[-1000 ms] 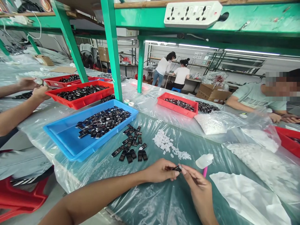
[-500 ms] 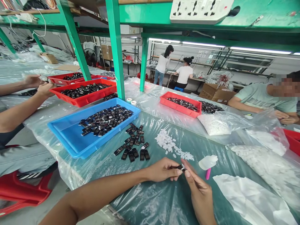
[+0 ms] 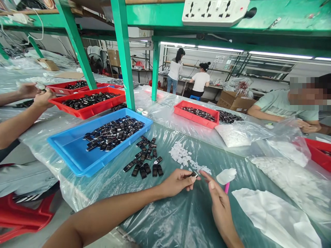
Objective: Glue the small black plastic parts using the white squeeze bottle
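A small black casing (image 3: 192,174) is pinched between the thumb and fingers of the left hand (image 3: 177,182), and is held above the film-covered surface (image 3: 178,220). A pale patch can be seen at its end nearest the right hand (image 3: 219,198). That hand is held open just beside it, with the index finger extended and the thumb parted from it; nothing can be seen gripped there, and whether the casing is touched by the fingertip cannot be told.

Beyond the hands, white pieces (image 3: 178,154) are heaped on the surface, with finer white bits (image 3: 205,169) spread next to them. To the left, loose black casings (image 3: 142,172) are scattered beside a blue tray (image 3: 67,148), in which more are piled. Near the right hand, a translucent white bottle (image 3: 225,176) and a pink stick (image 3: 227,188) are laid close to a white sheet (image 3: 274,215).
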### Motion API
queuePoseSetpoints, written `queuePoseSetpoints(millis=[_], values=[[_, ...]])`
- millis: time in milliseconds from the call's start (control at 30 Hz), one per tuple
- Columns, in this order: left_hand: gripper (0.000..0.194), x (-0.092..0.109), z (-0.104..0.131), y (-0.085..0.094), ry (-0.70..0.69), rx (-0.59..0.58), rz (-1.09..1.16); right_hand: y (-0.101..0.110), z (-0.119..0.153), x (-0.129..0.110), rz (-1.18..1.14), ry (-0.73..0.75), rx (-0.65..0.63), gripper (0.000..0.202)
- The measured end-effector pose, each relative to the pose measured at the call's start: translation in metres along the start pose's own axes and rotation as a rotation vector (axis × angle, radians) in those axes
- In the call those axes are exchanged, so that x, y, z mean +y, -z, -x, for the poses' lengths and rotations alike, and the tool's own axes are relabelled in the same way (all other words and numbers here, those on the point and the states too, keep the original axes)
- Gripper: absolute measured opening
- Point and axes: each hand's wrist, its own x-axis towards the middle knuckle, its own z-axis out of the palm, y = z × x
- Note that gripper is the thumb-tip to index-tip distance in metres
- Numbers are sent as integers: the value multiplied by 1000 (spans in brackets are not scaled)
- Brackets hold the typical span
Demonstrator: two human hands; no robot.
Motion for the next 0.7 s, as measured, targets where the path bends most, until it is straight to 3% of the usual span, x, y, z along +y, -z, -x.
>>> queuePoseSetpoints(millis=[133, 233, 500, 700], values=[[45, -6, -1, 0, 21, 33, 33, 8, -13, 15, 411, 145, -10, 36], [45, -9, -1, 0, 23, 5, 50, 6, -18, 22, 550, 217, -49, 35], [44, -2, 1, 0, 50, -23, 0, 0, -20, 24, 458, 233, -35, 34], [38, -7, 2, 0, -5, -65, -20, 7, -19, 23, 238, 99, 122, 26]])
